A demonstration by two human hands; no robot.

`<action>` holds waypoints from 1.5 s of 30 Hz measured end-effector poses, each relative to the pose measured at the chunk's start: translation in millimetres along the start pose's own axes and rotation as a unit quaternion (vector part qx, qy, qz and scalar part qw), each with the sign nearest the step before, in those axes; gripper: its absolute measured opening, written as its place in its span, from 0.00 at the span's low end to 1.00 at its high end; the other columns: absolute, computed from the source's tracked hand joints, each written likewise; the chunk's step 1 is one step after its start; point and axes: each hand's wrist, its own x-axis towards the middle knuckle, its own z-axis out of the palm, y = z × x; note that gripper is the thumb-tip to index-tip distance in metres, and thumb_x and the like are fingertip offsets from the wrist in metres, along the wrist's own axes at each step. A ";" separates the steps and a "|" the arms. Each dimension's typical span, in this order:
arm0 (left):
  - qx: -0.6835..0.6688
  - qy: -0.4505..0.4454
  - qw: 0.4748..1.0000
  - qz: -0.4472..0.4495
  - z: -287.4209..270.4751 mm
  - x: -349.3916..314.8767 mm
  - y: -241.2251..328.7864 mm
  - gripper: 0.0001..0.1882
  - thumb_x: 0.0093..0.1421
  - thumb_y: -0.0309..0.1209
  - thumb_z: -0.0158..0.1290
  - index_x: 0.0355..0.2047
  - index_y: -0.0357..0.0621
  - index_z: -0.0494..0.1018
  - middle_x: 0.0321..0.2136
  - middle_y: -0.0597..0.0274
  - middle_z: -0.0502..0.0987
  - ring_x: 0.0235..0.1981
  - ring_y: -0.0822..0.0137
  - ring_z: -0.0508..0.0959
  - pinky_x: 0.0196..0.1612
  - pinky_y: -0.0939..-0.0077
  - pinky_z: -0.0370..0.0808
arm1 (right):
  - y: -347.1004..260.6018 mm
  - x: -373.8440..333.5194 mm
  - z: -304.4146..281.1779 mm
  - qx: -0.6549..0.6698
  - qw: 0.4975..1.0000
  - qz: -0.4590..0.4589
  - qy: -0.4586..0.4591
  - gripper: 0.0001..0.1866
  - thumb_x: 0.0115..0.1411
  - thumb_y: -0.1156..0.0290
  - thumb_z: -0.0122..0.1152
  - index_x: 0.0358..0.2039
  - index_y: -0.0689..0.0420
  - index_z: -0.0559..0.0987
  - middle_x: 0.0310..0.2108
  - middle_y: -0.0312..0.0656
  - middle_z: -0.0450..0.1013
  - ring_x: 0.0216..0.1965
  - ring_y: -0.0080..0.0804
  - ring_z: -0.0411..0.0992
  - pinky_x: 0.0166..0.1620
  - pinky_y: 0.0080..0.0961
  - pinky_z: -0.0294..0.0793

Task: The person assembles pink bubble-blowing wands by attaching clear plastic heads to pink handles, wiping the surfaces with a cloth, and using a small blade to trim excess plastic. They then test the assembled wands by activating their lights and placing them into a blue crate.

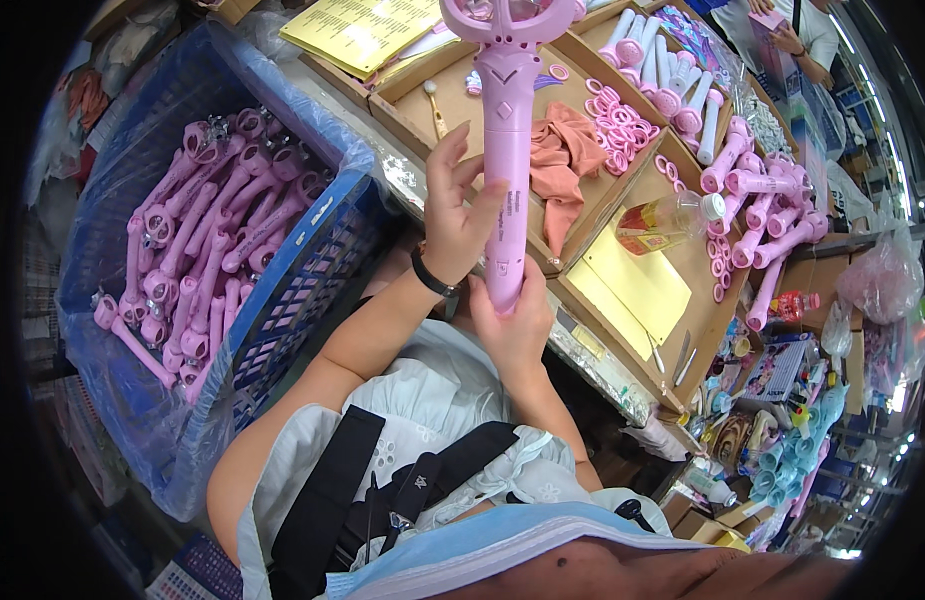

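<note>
You hold a pink wand (pixel 505 150) upright in the middle of the view, its handle end down near your chest and its round head reaching the top edge. Your right hand (pixel 512 325) is closed around the bottom of the handle. Your left hand (pixel 457 215), with a black wristband, presses against the left side of the shaft, thumb on the front and fingers partly spread. Just behind the wand sits a cardboard tray (pixel 622 190) with an orange cloth (pixel 564 160), a heap of pink rings (pixel 622 125), a clear bottle (pixel 672 215) lying on its side and yellow sheets (pixel 632 285). To the far right lies a pile of more pink wands (pixel 757 195). On your left stands a blue crate (pixel 302 270) lined with clear plastic and filled with pink wand parts (pixel 197 240). Yellow papers (pixel 357 30) rest at the far edge, above the crate.
</note>
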 end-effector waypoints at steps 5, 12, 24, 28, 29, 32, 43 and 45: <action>-0.272 -0.076 0.921 -0.269 -2.1 6.1 2.3 0.32 0.62 0.55 0.38 0.55 0.40 0.58 0.36 0.55 0.75 0.40 0.66 0.76 0.49 0.70 0.70 | -2.0 -10.7 -0.8 0.111 0.991 0.036 -0.066 0.28 0.47 0.67 0.68 0.46 0.63 0.68 0.32 0.52 0.74 0.31 0.44 0.76 0.35 0.32 0.74; -0.641 -0.390 0.598 -0.281 8.9 9.1 -10.2 0.30 0.62 0.48 0.39 0.51 0.32 0.61 0.17 0.59 0.70 0.25 0.61 0.73 0.59 0.52 0.57 | 1.0 -20.2 -6.2 0.254 0.952 0.091 -0.144 0.26 0.52 0.74 0.63 0.50 0.67 0.65 0.34 0.41 0.72 0.34 0.25 0.72 0.40 0.22 0.71; 0.069 -0.094 0.982 -0.147 9.2 -12.2 15.7 0.14 0.58 0.25 0.51 0.43 0.36 0.63 0.30 0.60 0.74 0.29 0.74 0.75 0.34 0.81 0.72 | 11.9 -11.0 3.6 -0.005 1.000 0.026 0.004 0.27 0.47 0.66 0.66 0.46 0.63 0.70 0.31 0.51 0.74 0.29 0.48 0.74 0.33 0.35 0.73; -0.094 -0.110 0.943 -0.301 -3.1 -3.5 13.2 0.21 0.60 0.41 0.51 0.43 0.35 0.62 0.24 0.62 0.74 0.30 0.71 0.75 0.40 0.75 0.72 | 18.5 -18.4 3.4 0.013 0.999 0.020 -0.041 0.27 0.47 0.65 0.66 0.46 0.63 0.69 0.31 0.49 0.74 0.29 0.46 0.74 0.33 0.35 0.73; -0.151 -0.116 0.939 -0.288 -4.7 -0.7 12.1 0.23 0.61 0.46 0.45 0.42 0.35 0.63 0.22 0.60 0.74 0.26 0.70 0.75 0.38 0.76 0.73 | 21.2 -20.7 3.1 0.026 0.998 0.027 -0.054 0.27 0.48 0.65 0.66 0.46 0.63 0.69 0.31 0.49 0.74 0.29 0.44 0.75 0.33 0.34 0.74; -0.306 -0.144 0.906 -0.256 -8.1 7.9 11.1 0.42 0.59 0.66 0.25 0.47 0.36 0.64 0.21 0.58 0.75 0.20 0.70 0.75 0.37 0.71 0.76 | 31.0 -25.9 2.6 0.255 0.948 0.092 -0.165 0.27 0.50 0.63 0.65 0.47 0.63 0.68 0.31 0.45 0.74 0.31 0.37 0.75 0.34 0.30 0.74; -0.157 -0.071 0.957 -0.232 -18.3 8.3 10.9 0.22 0.61 0.37 0.51 0.49 0.38 0.59 0.40 0.55 0.73 0.33 0.71 0.76 0.38 0.76 0.73 | 37.4 -40.6 -4.5 0.197 0.921 0.147 -0.301 0.30 0.50 0.72 0.65 0.52 0.60 0.63 0.35 0.40 0.72 0.37 0.25 0.71 0.41 0.25 0.72; -0.245 -0.098 0.926 -0.269 -19.0 3.8 9.8 0.25 0.59 0.29 0.51 0.54 0.38 0.55 0.44 0.51 0.71 0.36 0.68 0.76 0.41 0.75 0.73 | 38.3 -44.0 0.4 0.287 0.880 0.212 -0.315 0.30 0.49 0.74 0.65 0.51 0.60 0.63 0.33 0.37 0.71 0.35 0.22 0.70 0.39 0.22 0.71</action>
